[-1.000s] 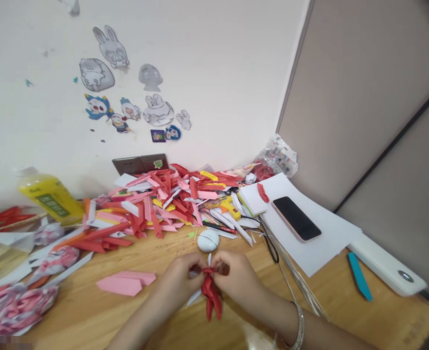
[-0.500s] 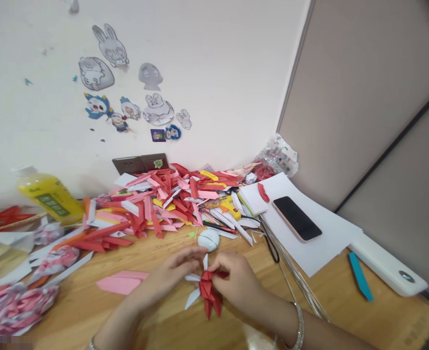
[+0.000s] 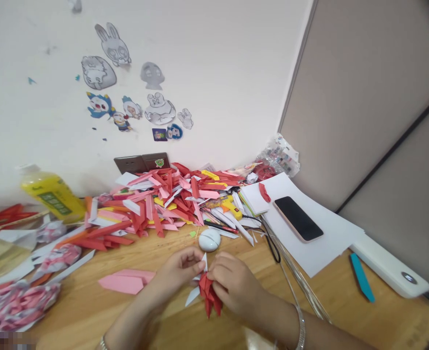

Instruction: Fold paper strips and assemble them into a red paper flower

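Low in the middle of the view, a folded red and white paper piece [image 3: 207, 293] has red points downward and white points up and to the left. My left hand [image 3: 184, 266] pinches its white part at the upper left, thumb and fingers together. On the other side, my right hand [image 3: 232, 279] is closed on the red part, its fingers curled over the top. Pink folded paper [image 3: 124, 282] lies on the table beside my left wrist. Just beyond the hands sits a white mouse [image 3: 209, 239].
A heap of folded strips [image 3: 156, 199] lines the wall, with a yellow glue gun [image 3: 230, 206] in it. Yellow bottle [image 3: 54, 194] at left. At right are a phone [image 3: 298, 218] on white sheets, metal wires [image 3: 298, 272], a white power strip [image 3: 389, 265] and a teal strip [image 3: 362, 277].
My left fingers have closed on the white part, where they were looser before. My right fingers have curled further over the red part. The view has shifted slightly.
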A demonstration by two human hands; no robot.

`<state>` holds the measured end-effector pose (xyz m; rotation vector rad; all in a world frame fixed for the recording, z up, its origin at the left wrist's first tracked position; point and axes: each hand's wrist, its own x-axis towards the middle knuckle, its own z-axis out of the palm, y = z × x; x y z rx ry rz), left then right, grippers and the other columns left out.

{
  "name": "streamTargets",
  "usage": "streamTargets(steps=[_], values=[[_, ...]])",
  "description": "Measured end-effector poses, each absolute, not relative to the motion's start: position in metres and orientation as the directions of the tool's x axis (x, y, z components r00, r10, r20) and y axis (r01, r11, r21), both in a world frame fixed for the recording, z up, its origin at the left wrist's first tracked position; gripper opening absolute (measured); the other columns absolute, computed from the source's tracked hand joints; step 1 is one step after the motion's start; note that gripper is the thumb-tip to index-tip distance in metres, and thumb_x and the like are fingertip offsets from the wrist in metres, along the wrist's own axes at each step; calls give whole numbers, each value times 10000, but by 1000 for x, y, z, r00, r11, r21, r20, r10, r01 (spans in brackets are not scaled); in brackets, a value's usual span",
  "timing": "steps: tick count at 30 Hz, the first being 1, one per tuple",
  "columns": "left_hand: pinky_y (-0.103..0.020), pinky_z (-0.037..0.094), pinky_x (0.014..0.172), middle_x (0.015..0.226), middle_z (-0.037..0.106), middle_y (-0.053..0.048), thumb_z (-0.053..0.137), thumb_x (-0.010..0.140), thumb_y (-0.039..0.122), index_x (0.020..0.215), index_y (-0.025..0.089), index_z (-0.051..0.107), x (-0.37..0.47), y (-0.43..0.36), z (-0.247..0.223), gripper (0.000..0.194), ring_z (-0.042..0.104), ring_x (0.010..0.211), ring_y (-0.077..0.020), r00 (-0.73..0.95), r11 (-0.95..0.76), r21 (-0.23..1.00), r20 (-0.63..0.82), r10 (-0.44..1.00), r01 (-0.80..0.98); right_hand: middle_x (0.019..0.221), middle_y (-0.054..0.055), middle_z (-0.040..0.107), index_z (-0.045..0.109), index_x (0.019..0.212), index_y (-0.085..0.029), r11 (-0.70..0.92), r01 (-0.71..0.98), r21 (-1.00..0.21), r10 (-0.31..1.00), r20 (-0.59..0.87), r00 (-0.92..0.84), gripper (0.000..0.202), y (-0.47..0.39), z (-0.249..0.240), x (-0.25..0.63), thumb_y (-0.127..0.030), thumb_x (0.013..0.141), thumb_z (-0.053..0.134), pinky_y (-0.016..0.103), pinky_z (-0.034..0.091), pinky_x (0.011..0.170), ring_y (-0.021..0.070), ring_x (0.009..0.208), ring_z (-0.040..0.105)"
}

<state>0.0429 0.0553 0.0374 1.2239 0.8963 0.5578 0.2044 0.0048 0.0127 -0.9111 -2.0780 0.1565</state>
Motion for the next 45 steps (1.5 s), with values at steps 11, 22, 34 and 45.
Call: streamTargets(steps=[11,22,34,45], values=[[-236,358,562,616,527,54,744,587,521,699,162,540,43,56,42,428,473,567,-100,554,256,960,-274,786,111,771,63,588,523,803,-171,788,491,-372,603,629,-490,190,6,18,210,-108,894,369,303,417,710,170,724,475],[-265,397,599,635,541,42,720,617,494,690,165,534,46,55,36,385,521,617,-132,505,201,966,-257,824,164,864,40,603,580,1004,-194,470,611,-638,879,403,-255,373,1,11,202,9,711,469,271,410,698,178,801,538],[-280,427,587,619,537,49,712,597,450,658,167,528,49,52,40,344,527,599,-132,449,302,933,-358,819,195,737,5,616,629,777,-182,399,546,-737,915,355,-190,271,4,12,199,43,673,520,233,386,637,145,690,536],[-271,429,569,587,543,57,747,545,480,660,161,531,47,54,37,402,522,556,-117,426,336,930,-366,828,146,744,56,593,590,801,-151,644,583,-495,757,526,-389,171,2,10,203,-57,828,450,265,402,660,176,721,496]])
